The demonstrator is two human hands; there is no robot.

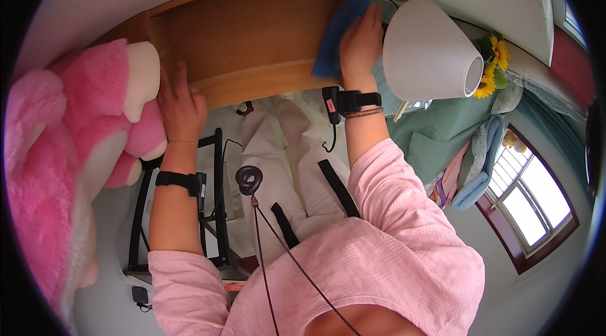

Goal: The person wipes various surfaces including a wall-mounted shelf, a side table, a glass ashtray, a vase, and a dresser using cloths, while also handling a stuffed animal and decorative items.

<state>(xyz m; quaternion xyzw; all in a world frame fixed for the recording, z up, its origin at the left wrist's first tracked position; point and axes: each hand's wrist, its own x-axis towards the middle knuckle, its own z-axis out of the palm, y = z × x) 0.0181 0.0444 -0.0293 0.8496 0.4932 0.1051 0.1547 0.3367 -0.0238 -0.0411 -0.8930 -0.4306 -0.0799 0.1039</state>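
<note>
My right hand [361,46] is at the right end of a light-brown wooden panel [252,33] with a raised rim, its fingers long and close together. It holds a blue cloth [338,36] against that end; part of the cloth is hidden behind the hand. At the panel's near left corner, my left hand [180,106] rests with fingers apart and no object in it. A big pink and white plush toy [95,90] presses close beside the left hand and covers part of that corner.
A white lampshade [423,52] stands just right of my right hand, with yellow sunflowers [492,68] behind it. Below my left arm is a black-framed rack [218,210]. Folded cloths [473,169] lie near the window [530,203] at right. A dark ring on a cord [249,179] hangs before me.
</note>
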